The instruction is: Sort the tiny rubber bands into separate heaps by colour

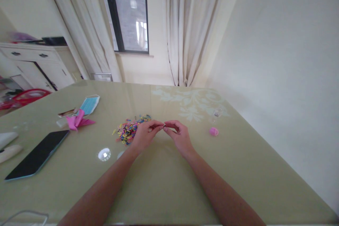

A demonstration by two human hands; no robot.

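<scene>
My left hand (145,133) is closed in a pinch, its thumb and forefinger pressed together. Opposite it, my right hand (179,135) pinches in the same way, and the fingertips of both hands almost meet. Between them is a tiny dark thing (164,125), too small to name. Just left of my left hand, and partly hidden by it, lies a pile of small multicoloured loop-like pieces (128,131). To the right of my right hand, a small pink object (214,131) rests on the table, with a small clear container (217,113) behind it.
The glossy greenish table (164,190) meets a white wall on the right. On its left lie a black-screened tablet (39,153), a pink folded-paper shape (78,121) and a blue face mask (90,105). A cable (29,212) shows at the near left edge.
</scene>
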